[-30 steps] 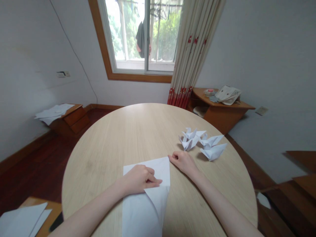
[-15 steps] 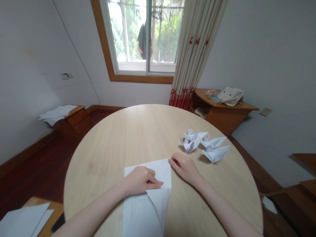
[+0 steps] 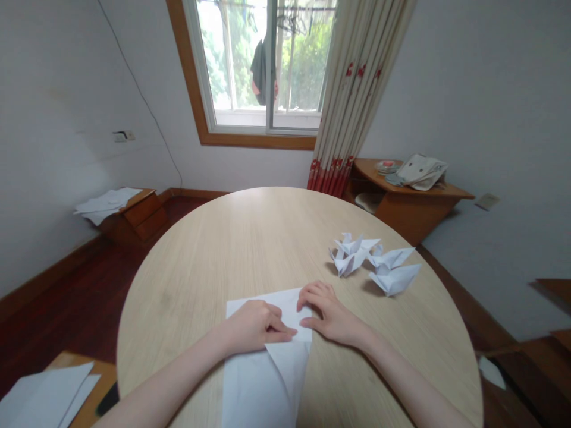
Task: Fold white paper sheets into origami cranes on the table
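A white sheet of paper [image 3: 256, 380] with a folded flap lies on the round wooden table [image 3: 191, 249] in front of me. My left hand [image 3: 256, 324] rests on it with curled fingers, thumb and index pressed together at the flap's upper edge. Over the sheet's upper right corner is my right hand [image 3: 328, 315], its thumb and fingers apart and nothing between them. Several folded white paper birds [image 3: 352, 252] stand in a group beyond my right hand.
More white paper [image 3: 44, 392] lies on a low wooden surface at bottom left. A small cabinet [image 3: 138, 211] with papers stands at the far left. Past the table, a corner shelf [image 3: 414, 208] holds a cloth bag [image 3: 423, 169] beside the curtain [image 3: 357, 89].
My right hand has left the sheet's right corner, moved slightly left over the paper and spread its thumb from the fingers. My left hand stays in place on the sheet.
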`<state>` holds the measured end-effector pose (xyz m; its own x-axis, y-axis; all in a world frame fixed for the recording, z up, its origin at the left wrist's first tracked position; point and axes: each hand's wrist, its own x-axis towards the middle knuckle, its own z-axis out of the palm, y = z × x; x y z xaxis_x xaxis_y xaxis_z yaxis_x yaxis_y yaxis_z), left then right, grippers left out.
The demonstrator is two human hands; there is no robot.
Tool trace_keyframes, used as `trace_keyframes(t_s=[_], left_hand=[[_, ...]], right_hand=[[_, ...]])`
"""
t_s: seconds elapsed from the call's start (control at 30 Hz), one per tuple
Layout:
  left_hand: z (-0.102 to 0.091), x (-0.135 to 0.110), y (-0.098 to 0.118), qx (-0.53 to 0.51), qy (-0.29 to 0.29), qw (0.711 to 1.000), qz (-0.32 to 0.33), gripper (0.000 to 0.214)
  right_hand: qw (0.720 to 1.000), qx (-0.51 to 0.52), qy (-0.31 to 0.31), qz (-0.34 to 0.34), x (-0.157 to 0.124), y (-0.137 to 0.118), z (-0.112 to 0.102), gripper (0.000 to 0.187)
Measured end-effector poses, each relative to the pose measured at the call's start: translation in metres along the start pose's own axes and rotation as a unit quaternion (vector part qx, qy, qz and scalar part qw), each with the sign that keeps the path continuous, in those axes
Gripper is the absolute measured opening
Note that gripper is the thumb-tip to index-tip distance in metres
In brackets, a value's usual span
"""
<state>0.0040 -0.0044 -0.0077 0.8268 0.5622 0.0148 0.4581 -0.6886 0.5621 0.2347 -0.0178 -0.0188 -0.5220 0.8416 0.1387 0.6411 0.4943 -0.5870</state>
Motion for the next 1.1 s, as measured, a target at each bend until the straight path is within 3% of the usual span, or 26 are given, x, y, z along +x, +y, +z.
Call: trace_keyframes(t_s=[0.23,0.53,0.93,1.1], left_hand=[[0.0034,0.0002,-0.0011,-0.043,0.027,0.999,0.006,0.021],[0.0012,0.0018,0.0071,-0.1,0.044,0.989,-0.095,0.013],[0.0002,0.001,0.0037,-0.063,0.058,0.994,-0.075,0.024],[-0.0011,0.0014,0.0053,-0.048,0.058,0.994,-0.081,0.017]], right_hand=[[1.0,-0.011,-0.007,0.014,0.0007,-0.0023,-0.0002,0.017],[1.0,-0.007,0.009,0.006,0.0005,-0.0001,0.0039,0.017],[0.999,0.017,0.034,0.021,0.0014,-0.0072,-0.0018,0.009],[0.999,0.024,0.041,0.021,0.002,-0.0057,-0.0027,0.011]])
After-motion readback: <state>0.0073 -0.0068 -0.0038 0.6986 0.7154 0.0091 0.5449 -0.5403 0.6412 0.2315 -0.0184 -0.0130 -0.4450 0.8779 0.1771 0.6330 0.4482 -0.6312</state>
